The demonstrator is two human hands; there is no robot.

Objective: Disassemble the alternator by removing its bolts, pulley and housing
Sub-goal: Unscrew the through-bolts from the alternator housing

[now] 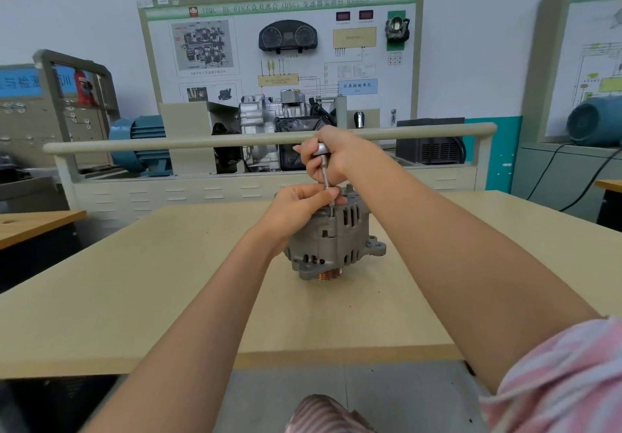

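The alternator [331, 240] sat on the table [175, 284], near the middle and a bit toward the far edge. It was gray metal with slots in its sides. It stood with its pulley [328, 275] facing down, and the pulley's coppery rings peeked out at the bottom. A small ear with a hole stuck out on its right side.

My right hand [331, 156] was above the alternator. Its fingers were curled tight around the silver handle of a thin tool [325, 171]. The tool stood almost straight up, and its tip went down onto the top of the alternator.

My left hand [301, 208] rested against the top left of the alternator. My thumb and fingers pinched the thin shaft of the tool low down, close to the tip.

Past the table stood a beige rail [255, 141]. Behind it was a big teaching board [282, 48] with drawings and a car dial on it. A blue motor [138, 143] sat on the far left.
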